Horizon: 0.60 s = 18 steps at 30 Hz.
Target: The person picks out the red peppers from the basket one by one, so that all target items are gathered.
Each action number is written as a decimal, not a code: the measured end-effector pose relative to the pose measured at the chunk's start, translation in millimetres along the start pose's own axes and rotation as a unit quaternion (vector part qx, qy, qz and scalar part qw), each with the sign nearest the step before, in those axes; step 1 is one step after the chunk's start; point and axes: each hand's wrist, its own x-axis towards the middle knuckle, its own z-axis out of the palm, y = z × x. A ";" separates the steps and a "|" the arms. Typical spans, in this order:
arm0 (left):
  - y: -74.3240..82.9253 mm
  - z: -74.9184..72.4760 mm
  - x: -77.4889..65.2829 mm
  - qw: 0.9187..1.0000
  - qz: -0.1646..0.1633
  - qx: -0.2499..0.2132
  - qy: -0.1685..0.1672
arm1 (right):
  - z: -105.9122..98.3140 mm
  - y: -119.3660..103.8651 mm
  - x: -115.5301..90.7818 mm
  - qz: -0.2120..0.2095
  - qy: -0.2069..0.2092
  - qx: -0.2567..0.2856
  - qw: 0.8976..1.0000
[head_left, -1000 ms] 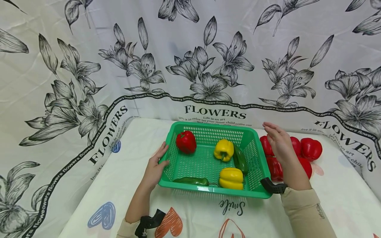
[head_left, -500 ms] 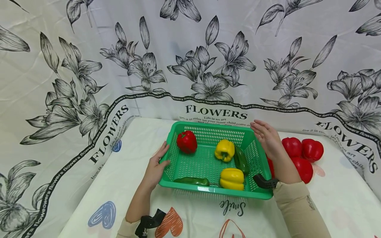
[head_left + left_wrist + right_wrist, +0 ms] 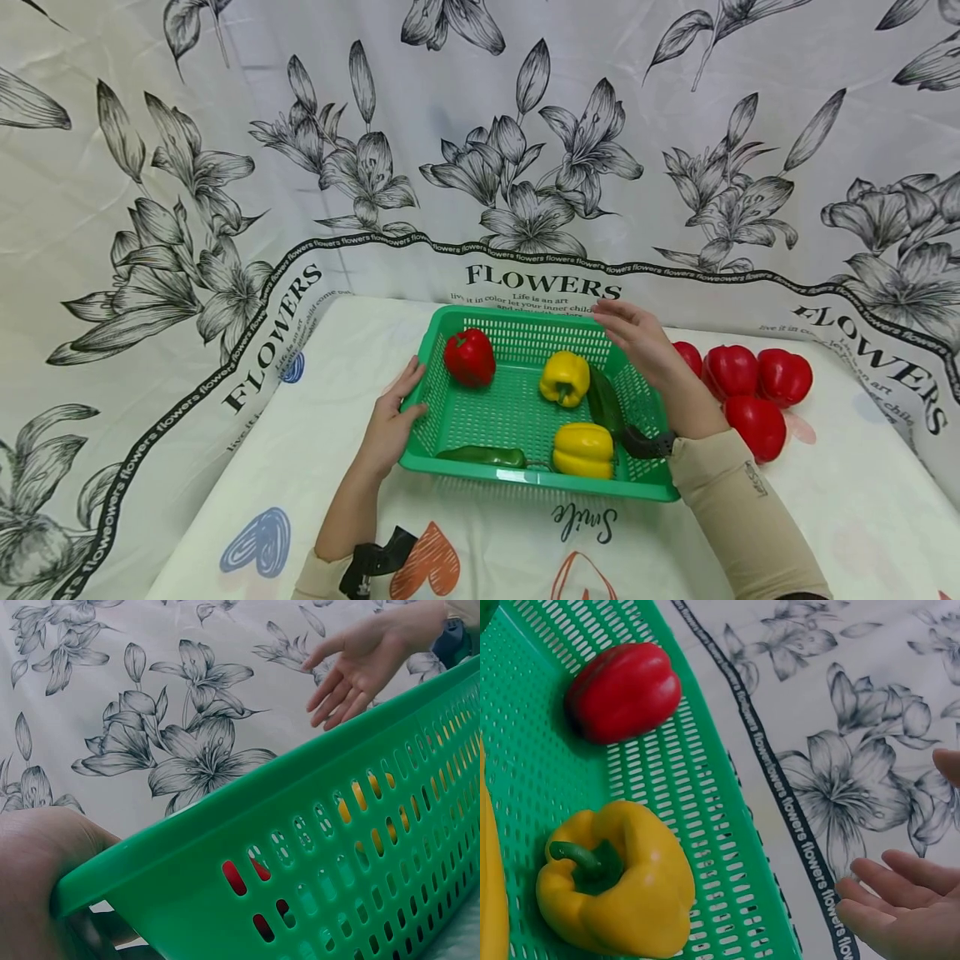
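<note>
My left hand (image 3: 390, 421) grips the left rim of a green plastic basket (image 3: 517, 476), its thumb and fingers on either side of the rim in the left wrist view. Inside lie a red bell pepper (image 3: 469, 358), a yellow bell pepper (image 3: 565, 377) with a green stem, another yellow bell pepper (image 3: 583, 450), and two long green peppers, one along the front wall (image 3: 483, 456), the other to the right (image 3: 602, 400). My right hand (image 3: 643, 343), fingers extended and holding nothing, hovers over the basket's back right corner. The right wrist view shows its fingers (image 3: 885, 900) beyond the rim.
Several red bell peppers (image 3: 729, 371) sit on the white tablecloth (image 3: 855, 467) right of the basket, partly behind the right forearm. A flower-print curtain (image 3: 480, 167) hangs behind the table. Black straps (image 3: 378, 562) circle both wrists.
The right hand has moved left, from above the red bell peppers outside to over the basket's back right corner. The left hand and basket stay in place.
</note>
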 end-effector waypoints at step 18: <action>-1.7 -0.2 1.7 1.000 -0.006 0.007 0.002 | 46.4 7.5 35.1 0.037 -0.065 -0.070 0.995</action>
